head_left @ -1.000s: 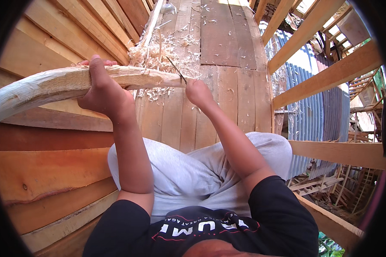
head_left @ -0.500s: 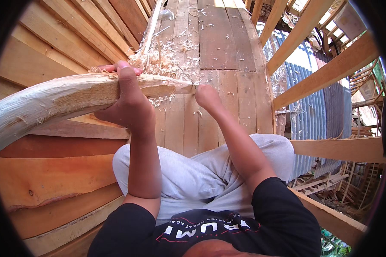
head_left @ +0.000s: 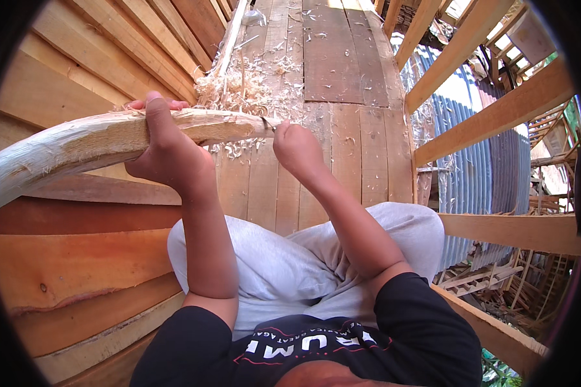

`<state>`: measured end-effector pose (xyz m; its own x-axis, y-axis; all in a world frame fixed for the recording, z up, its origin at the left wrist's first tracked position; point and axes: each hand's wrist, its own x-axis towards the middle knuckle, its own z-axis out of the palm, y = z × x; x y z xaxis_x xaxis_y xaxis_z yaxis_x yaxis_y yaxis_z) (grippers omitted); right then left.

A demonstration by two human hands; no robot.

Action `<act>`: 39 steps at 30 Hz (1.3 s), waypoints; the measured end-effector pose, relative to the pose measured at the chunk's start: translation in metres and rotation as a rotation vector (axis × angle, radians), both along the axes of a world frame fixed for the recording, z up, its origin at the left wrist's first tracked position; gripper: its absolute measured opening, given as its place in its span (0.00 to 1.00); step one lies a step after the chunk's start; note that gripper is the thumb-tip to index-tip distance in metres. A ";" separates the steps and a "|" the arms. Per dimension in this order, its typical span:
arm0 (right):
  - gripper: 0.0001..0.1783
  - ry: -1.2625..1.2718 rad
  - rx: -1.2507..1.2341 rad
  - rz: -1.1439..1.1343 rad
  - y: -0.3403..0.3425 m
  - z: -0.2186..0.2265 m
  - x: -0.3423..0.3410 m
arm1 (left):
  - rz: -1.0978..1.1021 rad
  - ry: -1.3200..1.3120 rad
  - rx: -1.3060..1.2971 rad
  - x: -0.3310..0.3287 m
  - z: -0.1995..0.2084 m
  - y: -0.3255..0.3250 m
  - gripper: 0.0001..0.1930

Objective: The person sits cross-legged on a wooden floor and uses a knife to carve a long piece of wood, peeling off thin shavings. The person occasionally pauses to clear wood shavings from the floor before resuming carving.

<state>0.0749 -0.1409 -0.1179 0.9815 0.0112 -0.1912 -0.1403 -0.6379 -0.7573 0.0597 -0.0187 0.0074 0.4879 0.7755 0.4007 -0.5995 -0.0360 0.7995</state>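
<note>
Lowered slightly since before, the pole [head_left: 77, 142] sits left, left hand [head_left: 168, 151] wrapped around it; right hand [head_left: 297, 147] closed on a blade [head_left: 268, 124] at its near-right tip — shavings [head_left: 252, 93] piled beyond, much bark remaining.

The person wears a black short-sleeved shirt [head_left: 394, 335]; its sleeves end above the elbows, leaving both forearms bare. White block lettering edged with thin red lines runs across the chest. Below are loose, light grey trousers [head_left: 284, 264], creased and bunched over the knees. The left hand [head_left: 168, 155] and right hand [head_left: 298, 147] are bare, with no gloves, rings or watch.
</note>
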 end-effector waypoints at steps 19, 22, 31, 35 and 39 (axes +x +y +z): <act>0.31 0.007 0.125 -0.116 -0.026 -0.066 0.027 | -0.094 -0.025 0.069 0.008 -0.002 0.010 0.15; 0.31 0.043 0.022 -0.136 -0.020 -0.074 0.030 | -0.150 -0.028 0.025 0.013 -0.003 0.016 0.16; 0.27 -0.130 -0.293 0.022 -0.062 -0.110 0.035 | -0.590 -0.182 0.089 0.003 -0.002 0.003 0.12; 0.29 -0.120 -0.256 0.049 -0.057 -0.144 0.050 | -0.535 -0.238 0.068 -0.001 -0.004 -0.006 0.12; 0.30 -0.056 -0.047 -0.027 -0.002 -0.003 0.013 | -0.379 -0.227 0.079 0.002 -0.010 -0.001 0.11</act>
